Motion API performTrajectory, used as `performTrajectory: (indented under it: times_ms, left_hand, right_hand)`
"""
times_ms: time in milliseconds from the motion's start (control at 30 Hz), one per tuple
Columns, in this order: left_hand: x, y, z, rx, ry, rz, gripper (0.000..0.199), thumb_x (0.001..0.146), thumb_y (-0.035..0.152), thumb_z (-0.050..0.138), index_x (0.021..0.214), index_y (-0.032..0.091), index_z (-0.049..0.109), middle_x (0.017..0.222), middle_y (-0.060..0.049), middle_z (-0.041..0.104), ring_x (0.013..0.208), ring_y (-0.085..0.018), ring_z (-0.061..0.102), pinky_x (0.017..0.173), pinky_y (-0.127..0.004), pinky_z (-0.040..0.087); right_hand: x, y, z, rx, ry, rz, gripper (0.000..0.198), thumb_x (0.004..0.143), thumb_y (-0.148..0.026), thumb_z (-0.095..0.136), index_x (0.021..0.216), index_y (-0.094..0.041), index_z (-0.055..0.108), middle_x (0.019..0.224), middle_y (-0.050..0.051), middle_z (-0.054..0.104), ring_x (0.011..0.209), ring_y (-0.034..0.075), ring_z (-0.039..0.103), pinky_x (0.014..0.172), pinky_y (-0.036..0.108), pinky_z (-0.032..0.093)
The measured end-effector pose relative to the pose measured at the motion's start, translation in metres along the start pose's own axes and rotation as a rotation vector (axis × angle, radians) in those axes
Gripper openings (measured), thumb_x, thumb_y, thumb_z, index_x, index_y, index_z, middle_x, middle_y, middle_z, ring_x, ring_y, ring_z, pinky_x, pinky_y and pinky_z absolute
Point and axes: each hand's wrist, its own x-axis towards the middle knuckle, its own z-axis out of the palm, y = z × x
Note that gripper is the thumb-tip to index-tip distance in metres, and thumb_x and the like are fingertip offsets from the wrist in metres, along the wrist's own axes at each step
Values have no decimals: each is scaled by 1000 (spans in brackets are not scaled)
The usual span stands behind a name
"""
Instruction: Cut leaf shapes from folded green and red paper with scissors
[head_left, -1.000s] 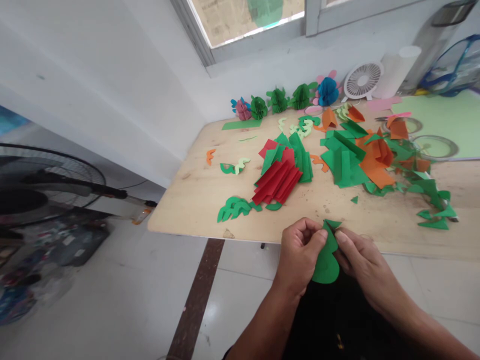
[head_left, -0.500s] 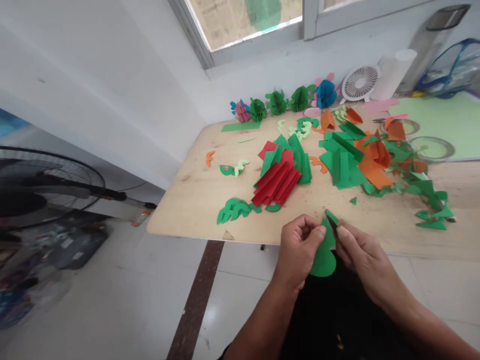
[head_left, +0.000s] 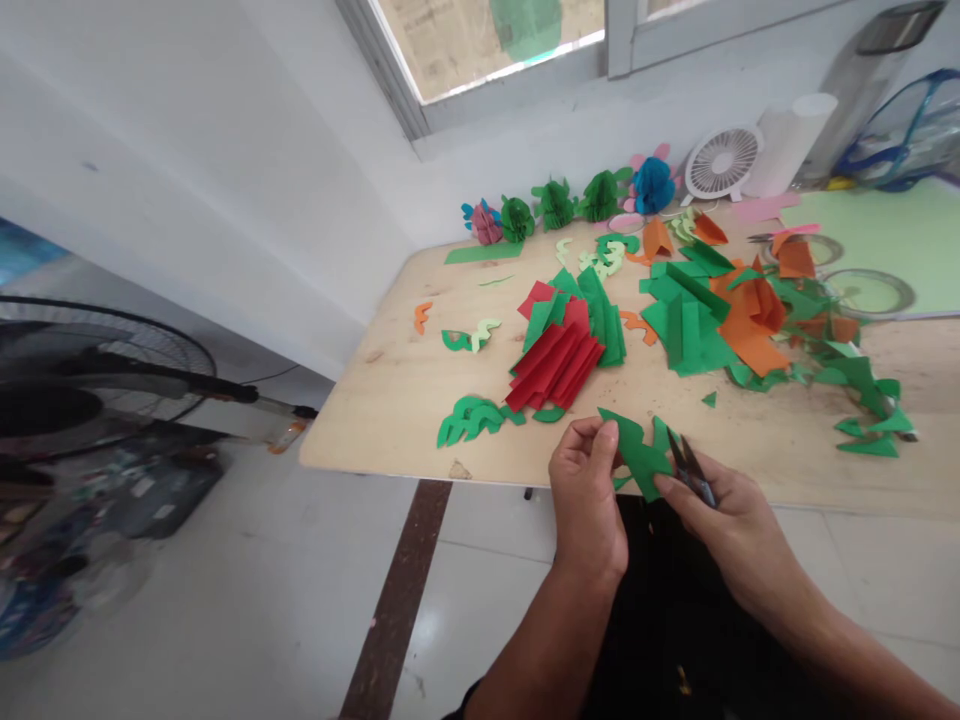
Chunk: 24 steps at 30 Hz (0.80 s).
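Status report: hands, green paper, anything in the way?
Left hand pinching green paper. Right hand holding scissors, touching paper. Red sheets beyond, not blocking.

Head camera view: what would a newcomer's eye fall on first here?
Probably the bright red folded papers, mid-table beside green sheets. Next, at the near edge of the table, the green paper held by the left hand, with scissors in the right hand. At the back, the blue paper ball stands out, left of the white fan.
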Motion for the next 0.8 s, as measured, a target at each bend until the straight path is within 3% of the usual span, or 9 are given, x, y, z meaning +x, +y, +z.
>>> performTrajectory:
  times_ms: [100, 200, 400, 567, 800]
  left_hand:
    - [-3, 0, -6, 9, 2, -13, 23, 68, 24, 72, 71, 17, 51, 65, 4, 55, 60, -8, 54, 63, -22, 44]
    - [-8, 0, -10, 3, -2, -50, 23, 67, 21, 73, 70, 17, 51, 63, 5, 56, 59, -8, 56, 67, -23, 46]
    - [-12, -2, -12, 63, -35, -106, 16, 67, 22, 74, 73, 13, 62, 62, 0, 63, 58, -10, 59, 63, -24, 47]
    - [-8, -4, -7, 13, 45, -43, 18, 67, 23, 74, 78, 14, 64, 67, 0, 66, 60, -11, 61, 68, -27, 50]
    - [-10, -4, 3, -84, 62, 30, 19, 70, 24, 71, 84, 15, 61, 73, -1, 68, 67, -13, 65, 75, -31, 51]
  right_hand:
    - [4, -1, -7, 20, 74, 58, 20, 80, -37, 63, 70, -21, 56, 54, -5, 43, 48, 12, 37, 45, 25, 30]
    - [11, -4, -14, 23, 131, 38, 19, 76, -36, 67, 71, -21, 58, 56, -4, 45, 50, 12, 38, 46, 25, 31]
    - [22, -11, -18, -22, 40, 4, 19, 76, -38, 68, 76, -20, 61, 61, -3, 48, 56, 13, 41, 51, 26, 33]
    - [10, -1, -16, 254, 50, 11, 27, 91, -46, 48, 92, -21, 58, 57, -6, 34, 48, 11, 27, 43, 26, 20]
    - [-10, 9, -1, 276, -6, 93, 33, 94, -47, 42, 79, -21, 55, 56, -5, 35, 49, 13, 30, 46, 26, 27]
